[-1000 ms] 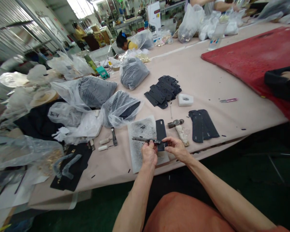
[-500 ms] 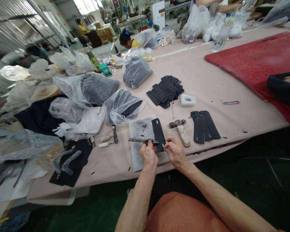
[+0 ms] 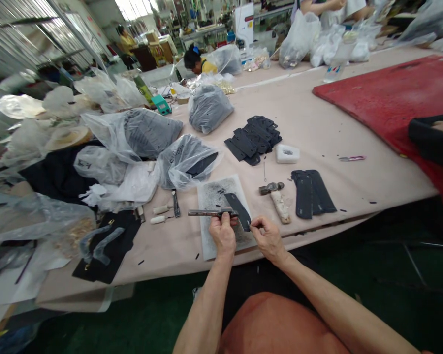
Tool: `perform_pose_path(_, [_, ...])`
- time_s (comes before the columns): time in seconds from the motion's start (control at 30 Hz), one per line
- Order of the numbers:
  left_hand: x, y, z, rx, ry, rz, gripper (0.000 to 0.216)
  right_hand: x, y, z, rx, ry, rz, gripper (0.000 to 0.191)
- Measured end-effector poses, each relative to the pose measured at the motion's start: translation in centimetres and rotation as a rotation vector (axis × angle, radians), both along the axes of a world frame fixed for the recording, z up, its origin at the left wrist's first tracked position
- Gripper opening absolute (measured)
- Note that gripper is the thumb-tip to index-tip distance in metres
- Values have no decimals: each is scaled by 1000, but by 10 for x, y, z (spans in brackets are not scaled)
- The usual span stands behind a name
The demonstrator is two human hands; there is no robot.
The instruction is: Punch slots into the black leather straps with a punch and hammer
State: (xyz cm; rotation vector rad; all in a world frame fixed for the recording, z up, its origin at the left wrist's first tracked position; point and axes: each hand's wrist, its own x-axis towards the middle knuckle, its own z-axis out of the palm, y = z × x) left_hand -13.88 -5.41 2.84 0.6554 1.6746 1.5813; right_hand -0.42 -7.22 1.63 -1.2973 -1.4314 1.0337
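My left hand (image 3: 223, 235) is closed round a long metal punch (image 3: 205, 213), held level across the board. My right hand (image 3: 268, 236) pinches the lower right corner of a dark strap-shaped piece (image 3: 237, 207) with a small slot near that end. The piece lies tilted on a speckled white board (image 3: 208, 236), its upper end beneath no hand. Small black slugs are scattered on the board. Right of the board lies a hammer (image 3: 279, 206) with a wrapped pale handle.
Several dark pieces (image 3: 312, 194) are stacked at the right; a loose pile (image 3: 253, 140) lies farther back. A white block (image 3: 287, 154) sits near it. Plastic bags (image 3: 186, 162) crowd the left, with white-handled tools (image 3: 161, 220) before them. A red sheet (image 3: 391, 91) covers the far right.
My left hand has moved slightly left and down with the punch. The dark piece has turned, its upper end swinging left and nearer, while my right hand stays at its lower corner.
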Motion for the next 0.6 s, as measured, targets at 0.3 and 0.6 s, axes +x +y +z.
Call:
perform_pose_path(0.3, [-4, -7, 10, 31, 128, -298, 28, -15, 3, 10, -47, 142, 87, 11])
perform_pose_path(0.6, [-11, 1, 28, 177, 190, -153, 20, -7, 9, 22, -284, 563, 375, 28])
